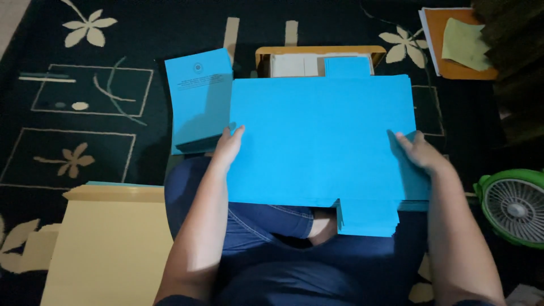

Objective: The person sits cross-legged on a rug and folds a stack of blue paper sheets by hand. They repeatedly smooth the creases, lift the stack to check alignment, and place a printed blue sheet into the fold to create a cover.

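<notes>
A thick stack of bright blue card folders (317, 136), opened flat with tabs at front and back, rests across my lap. My left hand (229, 146) grips its left edge, thumb on top. At the right edge my right hand (418, 151) holds the stack the same way. A single blue printed sheet (197, 102) lies on the floor just left of the stack, partly under it.
I sit on a dark floral carpet (85, 68) in blue jeans. A wooden tray of white papers (317, 59) is beyond the stack. A pale yellow folder pile (107, 249) lies front left, an orange folder with a green sheet (459, 45) back right, a green fan (513, 207) at right.
</notes>
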